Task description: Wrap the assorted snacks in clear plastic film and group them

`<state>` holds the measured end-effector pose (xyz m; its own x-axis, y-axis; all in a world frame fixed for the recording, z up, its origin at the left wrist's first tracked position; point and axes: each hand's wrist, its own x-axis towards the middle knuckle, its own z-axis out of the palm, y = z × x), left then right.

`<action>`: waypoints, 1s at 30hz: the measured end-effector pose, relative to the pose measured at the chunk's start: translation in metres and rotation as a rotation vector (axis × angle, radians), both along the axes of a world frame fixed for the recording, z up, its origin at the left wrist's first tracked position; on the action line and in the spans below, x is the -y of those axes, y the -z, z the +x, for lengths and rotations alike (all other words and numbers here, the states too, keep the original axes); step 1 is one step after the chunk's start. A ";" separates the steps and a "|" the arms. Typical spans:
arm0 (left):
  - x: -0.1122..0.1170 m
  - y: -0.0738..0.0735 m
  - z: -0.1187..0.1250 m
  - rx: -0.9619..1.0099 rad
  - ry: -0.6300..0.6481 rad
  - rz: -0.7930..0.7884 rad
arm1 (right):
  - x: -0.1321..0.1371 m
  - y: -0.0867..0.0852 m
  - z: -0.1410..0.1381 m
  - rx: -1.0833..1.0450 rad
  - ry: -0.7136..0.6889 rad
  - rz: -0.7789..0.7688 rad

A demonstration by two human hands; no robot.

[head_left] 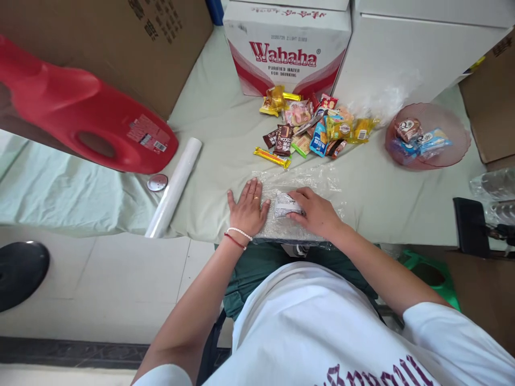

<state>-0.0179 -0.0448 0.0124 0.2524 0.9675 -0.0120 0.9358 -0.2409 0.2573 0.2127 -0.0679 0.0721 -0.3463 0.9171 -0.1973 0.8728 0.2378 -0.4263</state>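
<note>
A small white rectangular packet (284,205) is grasped by the right hand (317,213) over a sheet of clear plastic film (277,229), spread on the pale green cloth-covered surface (225,128). The film's left edge is touched by the left hand (247,210), which is laid flat and released. Beyond both hands, multicoloured wrapped snacks (319,138) are piled.

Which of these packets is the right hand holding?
The white packet with small dark print, on the clear plastic film; the right hand grips it. The other packets lie in the pile or pink bowl.
</note>
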 end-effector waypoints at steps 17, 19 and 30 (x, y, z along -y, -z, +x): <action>0.027 -0.009 -0.066 0.111 0.382 0.005 | 0.085 0.034 0.087 -0.186 -0.414 0.200; 0.024 -0.011 -0.076 0.125 0.437 -0.059 | 0.089 0.043 0.090 -0.170 -0.347 0.186; 0.046 -0.010 -0.060 0.146 0.425 -0.033 | 0.037 -0.007 0.071 -0.596 -0.052 -0.005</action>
